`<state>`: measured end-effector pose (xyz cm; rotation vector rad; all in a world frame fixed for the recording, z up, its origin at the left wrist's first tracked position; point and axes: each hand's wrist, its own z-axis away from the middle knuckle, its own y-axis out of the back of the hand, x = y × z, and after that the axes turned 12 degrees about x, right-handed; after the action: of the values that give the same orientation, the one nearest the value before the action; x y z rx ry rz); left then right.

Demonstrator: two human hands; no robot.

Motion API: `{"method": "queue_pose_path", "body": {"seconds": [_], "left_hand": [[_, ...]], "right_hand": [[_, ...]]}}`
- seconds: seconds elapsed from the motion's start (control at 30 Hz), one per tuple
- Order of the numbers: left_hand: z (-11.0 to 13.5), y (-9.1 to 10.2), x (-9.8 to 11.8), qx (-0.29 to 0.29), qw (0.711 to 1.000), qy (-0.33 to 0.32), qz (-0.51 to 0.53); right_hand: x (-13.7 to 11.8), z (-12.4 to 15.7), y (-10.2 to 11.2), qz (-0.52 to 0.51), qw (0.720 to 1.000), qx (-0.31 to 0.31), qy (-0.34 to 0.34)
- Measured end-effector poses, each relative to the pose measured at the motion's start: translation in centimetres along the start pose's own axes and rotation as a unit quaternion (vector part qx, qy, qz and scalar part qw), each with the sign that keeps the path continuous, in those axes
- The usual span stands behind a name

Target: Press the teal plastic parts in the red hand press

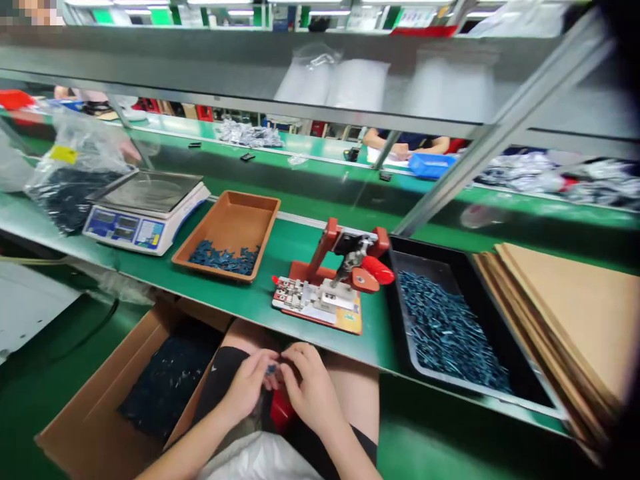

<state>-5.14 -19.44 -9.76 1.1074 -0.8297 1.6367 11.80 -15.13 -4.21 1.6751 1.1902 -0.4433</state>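
Above my lap, my left hand (247,387) and my right hand (309,383) are close together with fingers curled. A small dark blue part (271,369) shows at the fingertips of my left hand, its shape too small to make out. Whatever the right fingers pinch is hidden. Beneath the hands is a red thing (282,410), partly covered. On the green bench (250,303) in front stands a red hand-lever press fixture (325,287) with a metal clamp and a red grip. An orange-brown tray (235,220) to its left holds similar small blue parts (225,258).
A black tray (423,250) full of slender dark blue parts (450,330) stands right of the press, beside stacked cardboard sheets (570,300). A weighing scale (147,207) and plastic bag (75,180) are left. Below is an open carton (115,393). A metal post (450,180) slants upward.
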Motion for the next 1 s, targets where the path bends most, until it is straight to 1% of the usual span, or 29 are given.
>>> {"method": "queue_pose_path", "body": {"seconds": [0.03,0.07,0.1,0.13,0.17,0.2,0.23,0.27,0.33,0.37,0.4,0.43,0.5,0.53,0.57,0.6,0.63,0.7,0.77,0.83,0.9,0.97,1.0], "left_hand": [[-0.5,1.7,0.1,0.023,1.0,-0.005,-0.018],[-1.2,3.9,0.0,0.061,0.997,-0.021,-0.034],[-2.1,6.3,-0.3,0.109,0.992,-0.04,-0.054],[-3.1,9.0,-0.9,0.161,0.982,-0.057,-0.078],[-4.2,11.9,-1.8,0.207,0.97,-0.073,-0.104],[-5.2,14.7,-2.9,0.247,0.955,-0.083,-0.139],[-6.1,17.5,-4.2,0.285,0.936,-0.083,-0.186],[-6.9,20.1,-5.7,0.303,0.917,-0.078,-0.247],[-8.0,24.6,-8.8,0.289,0.889,-0.04,-0.354],[-8.3,26.3,-10.3,0.281,0.876,-0.026,-0.391],[-8.6,27.6,-11.7,0.276,0.86,-0.015,-0.43],[-8.8,28.6,-12.9,0.278,0.84,-0.002,-0.467],[-9.2,29.6,-14.7,0.285,0.795,0.032,-0.535],[-9.4,29.8,-15.3,0.281,0.779,0.048,-0.559],[-9.5,29.8,-15.7,0.271,0.771,0.06,-0.573],[-9.7,29.7,-15.9,0.255,0.773,0.067,-0.577],[-9.9,29.6,-16.1,0.237,0.782,0.067,-0.572],[-10.3,29.2,-16.3,0.204,0.805,0.06,-0.554],[-10.5,28.9,-16.6,0.188,0.82,0.061,-0.538],[-10.5,28.3,-16.7,0.19,0.828,0.047,-0.526],[-10.4,27.3,-16.1,0.198,0.834,0.023,-0.515],[-10.1,25.8,-14.5,0.203,0.843,0.005,-0.498],[-9.8,24.9,-13.2,0.203,0.851,-0.002,-0.484]], "right_hand": [[0.3,-1.1,1.3,0.006,0.998,0.061,0.011],[0.5,-2.5,2.8,0.016,0.99,0.135,0.025],[0.6,-4.0,4.5,0.026,0.977,0.207,0.044],[0.6,-5.8,6.1,0.035,0.961,0.265,0.066],[0.5,-7.6,7.6,0.036,0.95,0.294,0.093],[0.2,-9.5,8.9,0.034,0.946,0.299,0.122],[-0.3,-11.3,9.9,0.033,0.944,0.29,0.154],[-0.8,-12.9,10.7,0.037,0.943,0.273,0.187],[-1.9,-15.8,11.6,0.047,0.94,0.23,0.247],[-2.5,-16.9,11.8,0.05,0.938,0.215,0.267],[-3.0,-18.0,11.9,0.05,0.938,0.208,0.273],[-3.6,-19.0,12.0,0.045,0.94,0.211,0.263],[-4.4,-21.0,12.0,0.027,0.95,0.236,0.201],[-4.7,-22.1,12.0,0.016,0.955,0.246,0.163],[-4.8,-23.1,12.0,0.005,0.959,0.25,0.129],[-4.9,-24.1,11.9,-0.005,0.963,0.248,0.104],[-4.8,-25.0,11.9,-0.013,0.966,0.242,0.087],[-4.4,-26.3,11.7,-0.03,0.97,0.231,0.069],[-3.9,-26.8,11.5,-0.051,0.969,0.232,0.063],[-3.7,-26.5,11.3,-0.065,0.966,0.241,0.061],[-3.9,-25.5,11.1,-0.059,0.964,0.252,0.063],[-4.1,-23.8,11.3,-0.035,0.959,0.271,0.07],[-4.1,-22.7,11.5,-0.021,0.956,0.284,0.073]]}}
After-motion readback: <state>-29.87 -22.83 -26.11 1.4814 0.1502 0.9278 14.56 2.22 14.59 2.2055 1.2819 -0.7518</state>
